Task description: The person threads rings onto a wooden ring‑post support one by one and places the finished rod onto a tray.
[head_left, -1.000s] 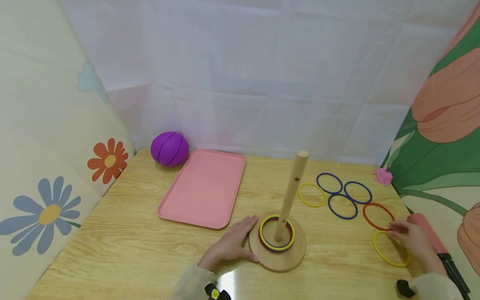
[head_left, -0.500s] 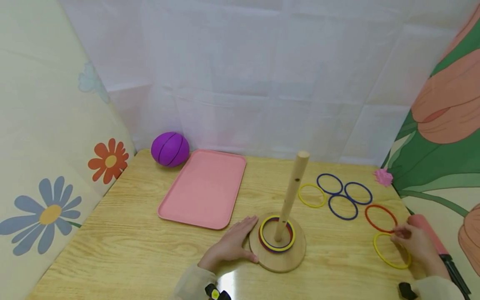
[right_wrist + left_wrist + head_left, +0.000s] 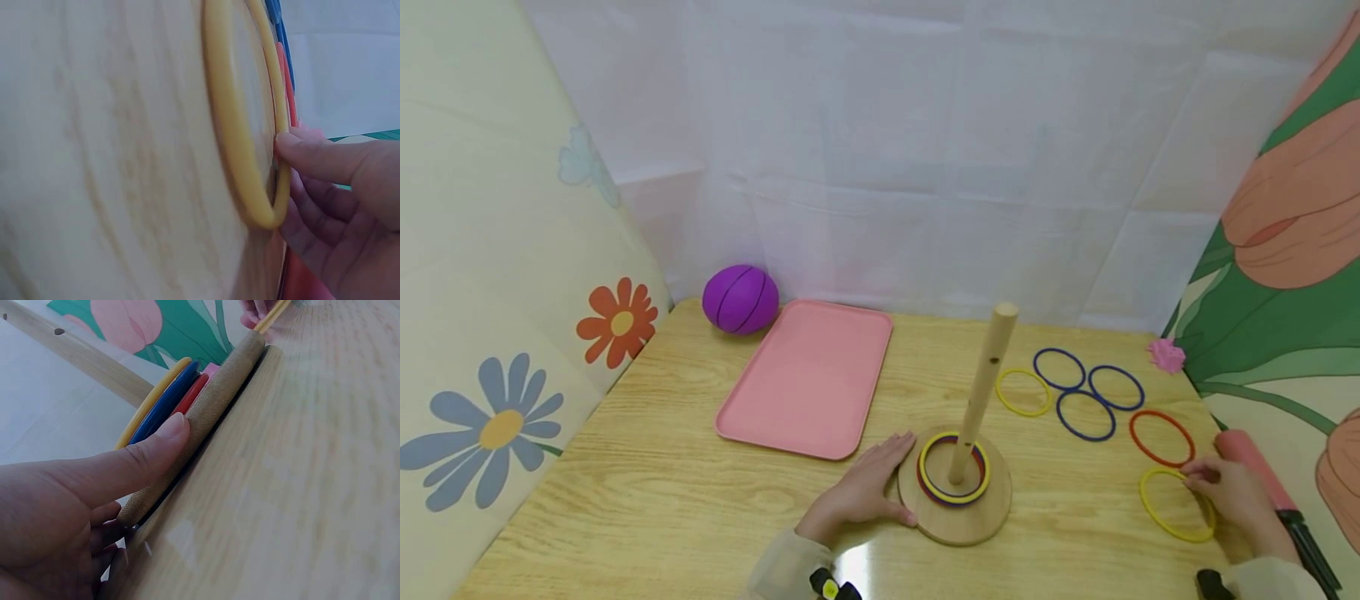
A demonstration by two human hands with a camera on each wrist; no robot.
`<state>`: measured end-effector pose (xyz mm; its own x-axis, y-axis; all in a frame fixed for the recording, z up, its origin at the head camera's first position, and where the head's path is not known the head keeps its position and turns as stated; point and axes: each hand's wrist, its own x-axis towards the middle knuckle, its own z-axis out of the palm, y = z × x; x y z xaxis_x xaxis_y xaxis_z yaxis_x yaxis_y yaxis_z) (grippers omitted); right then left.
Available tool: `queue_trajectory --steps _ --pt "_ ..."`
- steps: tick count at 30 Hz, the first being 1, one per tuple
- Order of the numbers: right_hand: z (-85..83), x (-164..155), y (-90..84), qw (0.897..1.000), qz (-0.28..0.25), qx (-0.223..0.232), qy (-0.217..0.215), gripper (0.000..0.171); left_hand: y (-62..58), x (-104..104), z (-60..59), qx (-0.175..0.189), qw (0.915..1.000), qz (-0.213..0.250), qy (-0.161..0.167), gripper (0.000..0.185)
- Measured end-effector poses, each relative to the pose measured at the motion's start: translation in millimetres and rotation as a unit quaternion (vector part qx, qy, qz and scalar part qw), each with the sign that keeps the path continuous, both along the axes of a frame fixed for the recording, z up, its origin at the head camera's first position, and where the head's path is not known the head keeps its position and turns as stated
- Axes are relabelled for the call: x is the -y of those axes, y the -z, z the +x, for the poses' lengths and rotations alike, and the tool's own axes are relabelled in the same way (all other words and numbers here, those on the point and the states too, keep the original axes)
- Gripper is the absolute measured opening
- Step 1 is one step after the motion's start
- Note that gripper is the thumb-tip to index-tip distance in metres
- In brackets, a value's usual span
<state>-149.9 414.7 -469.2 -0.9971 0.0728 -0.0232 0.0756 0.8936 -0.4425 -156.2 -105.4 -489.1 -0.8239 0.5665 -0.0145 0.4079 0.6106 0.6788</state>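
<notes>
My left hand (image 3: pixel 865 483) rests against the round wooden base (image 3: pixel 962 525) of a ring-toss stand, fingers along its left edge. In the left wrist view, the thumb (image 3: pixel 156 447) presses on the base's rim. From the base rises an upright wooden peg (image 3: pixel 988 367) with a yellow, a blue and a red ring stacked around its foot; the yellow ring (image 3: pixel 150 400) lies on top. On the far right, my right hand (image 3: pixel 1232 496) pinches a loose yellow ring (image 3: pixel 225 94) at its edge, between thumb and fingers. A red ring (image 3: pixel 1161 414) lies just behind it.
Three blue rings (image 3: pixel 1086 437) and another yellow ring (image 3: pixel 1022 413) lie behind the stand to the right. A pink tray (image 3: pixel 805 375) and purple ball (image 3: pixel 741 300) sit left. A pink-and-black tool (image 3: pixel 1255 467) and small pink spiky object (image 3: pixel 1167 354) are along the right edge.
The red ring has shifted slightly right. My right hand has drawn the loose yellow ring a little toward me and left, apart from the red one. The left hand stays in place.
</notes>
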Motion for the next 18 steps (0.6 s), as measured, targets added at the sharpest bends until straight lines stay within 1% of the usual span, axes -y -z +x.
queue_trajectory --steps 3,11,18 --pt "2.3 0 0.3 1.000 0.008 -0.009 -0.007 0.006 0.0 0 0.1 -0.004 1.0000 0.000 0.002 0.110" --pt "3.4 5 -3.4 1.000 0.002 -0.007 -0.008 0.009 0.5 0 -0.2 -0.002 1.0000 -0.004 -0.002 0.111" --pt "2.5 17 -11.2 0.999 -0.019 -0.028 -0.011 0.017 0.3 0 -0.1 -0.001 1.0000 -0.001 -0.002 0.110"
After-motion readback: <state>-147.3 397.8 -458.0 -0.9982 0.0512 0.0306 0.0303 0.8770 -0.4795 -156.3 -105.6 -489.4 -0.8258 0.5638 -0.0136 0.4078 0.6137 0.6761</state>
